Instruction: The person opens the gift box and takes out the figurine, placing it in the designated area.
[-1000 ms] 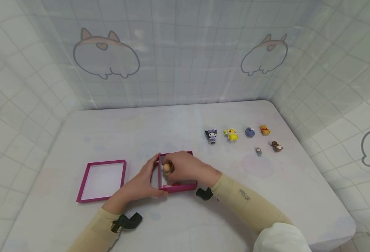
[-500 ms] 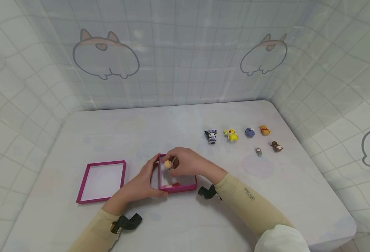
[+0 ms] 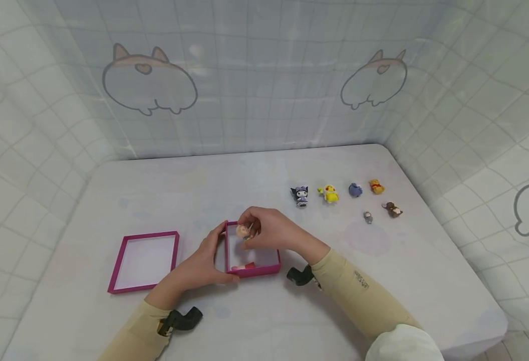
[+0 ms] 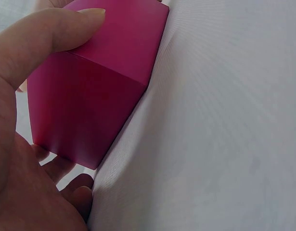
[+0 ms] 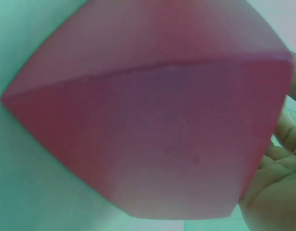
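A magenta open-topped box [image 3: 260, 271] stands on the table in the head view. My left hand [image 3: 201, 265] holds its left side, thumb on the front wall and fingers along the far side; the left wrist view shows the thumb [image 4: 83, 29] on the box corner. Over the box's inside, my right hand [image 3: 273, 230] pinches a small figurine [image 3: 242, 231] with a round peach-coloured head; fingers hide part of its body. Small red and pink pieces [image 3: 248, 265] lie inside along the front wall. In the right wrist view, box walls [image 5: 176, 139] fill most of the frame.
Left of the box lies a matching magenta-rimmed lid [image 3: 175, 250], white inside facing up. Several figurines stand or lie at the right: a black-and-purple one [image 3: 301, 196], a yellow one [image 3: 329, 194], a blue one [image 3: 355, 190], a Winnie-the-Pooh [image 3: 376, 186], a grey one [image 3: 367, 217], a brown one [image 3: 392, 209].
My right hand has lifted the figurine slightly up and toward the back of the box, turning it so its head shows more. My left hand keeps its hold on the box.
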A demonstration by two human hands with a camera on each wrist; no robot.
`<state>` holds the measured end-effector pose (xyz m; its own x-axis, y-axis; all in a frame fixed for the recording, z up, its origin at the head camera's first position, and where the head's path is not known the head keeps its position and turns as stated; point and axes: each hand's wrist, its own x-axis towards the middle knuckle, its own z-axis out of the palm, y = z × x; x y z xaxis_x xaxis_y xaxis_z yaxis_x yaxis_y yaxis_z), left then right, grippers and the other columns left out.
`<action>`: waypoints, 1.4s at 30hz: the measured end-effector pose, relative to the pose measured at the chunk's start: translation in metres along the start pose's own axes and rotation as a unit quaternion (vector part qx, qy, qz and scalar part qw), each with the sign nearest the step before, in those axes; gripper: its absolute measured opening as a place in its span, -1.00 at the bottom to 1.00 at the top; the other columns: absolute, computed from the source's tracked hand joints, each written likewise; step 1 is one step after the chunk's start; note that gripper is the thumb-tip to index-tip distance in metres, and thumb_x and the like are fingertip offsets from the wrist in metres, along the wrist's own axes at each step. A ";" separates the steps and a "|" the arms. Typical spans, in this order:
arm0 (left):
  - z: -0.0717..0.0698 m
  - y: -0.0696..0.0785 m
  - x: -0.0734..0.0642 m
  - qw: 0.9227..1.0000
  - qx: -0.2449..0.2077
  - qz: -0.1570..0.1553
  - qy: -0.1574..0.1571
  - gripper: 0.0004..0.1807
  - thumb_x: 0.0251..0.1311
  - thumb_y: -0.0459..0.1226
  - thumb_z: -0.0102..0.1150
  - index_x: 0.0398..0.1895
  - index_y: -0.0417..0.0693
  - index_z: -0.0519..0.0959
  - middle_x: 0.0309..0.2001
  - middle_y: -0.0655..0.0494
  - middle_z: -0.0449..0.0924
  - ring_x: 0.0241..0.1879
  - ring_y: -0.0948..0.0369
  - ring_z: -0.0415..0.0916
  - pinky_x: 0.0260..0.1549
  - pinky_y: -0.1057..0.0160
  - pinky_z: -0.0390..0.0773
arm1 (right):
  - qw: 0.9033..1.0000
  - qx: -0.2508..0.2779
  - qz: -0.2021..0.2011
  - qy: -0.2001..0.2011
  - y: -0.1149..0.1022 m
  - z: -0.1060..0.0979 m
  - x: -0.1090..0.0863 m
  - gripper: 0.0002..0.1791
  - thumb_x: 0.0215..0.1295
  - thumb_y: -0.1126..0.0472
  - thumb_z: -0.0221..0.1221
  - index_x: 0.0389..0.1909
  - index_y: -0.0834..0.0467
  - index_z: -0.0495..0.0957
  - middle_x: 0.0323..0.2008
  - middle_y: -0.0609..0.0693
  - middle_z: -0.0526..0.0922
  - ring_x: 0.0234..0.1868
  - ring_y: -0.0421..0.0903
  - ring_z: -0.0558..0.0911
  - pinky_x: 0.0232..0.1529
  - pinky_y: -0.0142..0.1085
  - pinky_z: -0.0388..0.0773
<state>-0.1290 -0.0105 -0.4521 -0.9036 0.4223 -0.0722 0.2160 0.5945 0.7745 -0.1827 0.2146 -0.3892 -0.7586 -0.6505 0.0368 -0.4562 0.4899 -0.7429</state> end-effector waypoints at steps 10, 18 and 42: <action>0.001 0.001 0.000 1.000 0.001 -0.010 0.003 0.36 -0.52 0.23 0.42 0.35 0.45 -0.33 0.35 0.23 -0.11 0.30 0.22 -0.11 0.12 -0.12 0.19 | 0.999 -0.005 0.003 0.036 0.007 -0.005 -0.005 -0.46 -0.23 -0.11 0.40 -0.14 -0.17 0.45 -0.35 -0.23 0.48 -0.41 -0.25 0.48 -0.40 -0.40 0.51; 0.003 0.002 0.001 1.000 0.007 -0.014 0.010 0.36 -0.54 0.24 0.42 0.35 0.46 -0.32 0.33 0.31 -0.11 0.30 0.23 -0.10 0.11 -0.12 0.20 | 0.998 -0.006 0.013 0.067 0.012 -0.017 -0.020 -0.45 -0.28 -0.24 0.36 -0.16 -0.24 0.47 -0.32 -0.23 0.45 -0.42 -0.22 0.46 -0.45 -0.36 0.50; 0.006 0.001 0.001 1.000 -0.006 -0.013 0.006 0.36 -0.53 0.20 0.45 0.35 0.46 -0.31 0.33 0.33 -0.10 0.27 0.28 -0.10 0.08 -0.10 0.26 | 0.974 0.005 0.166 0.152 0.073 -0.053 -0.084 -0.38 -0.29 -0.11 0.43 -0.08 -0.11 0.50 -0.31 -0.16 0.48 -0.35 -0.12 0.48 -0.40 -0.25 0.50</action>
<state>-0.1276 -0.0052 -0.4557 -0.9135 0.3978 -0.0854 0.1871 0.5971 0.7801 -0.1765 0.3355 -0.4111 -0.9670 -0.2545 -0.0108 -0.1593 0.6372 -0.7541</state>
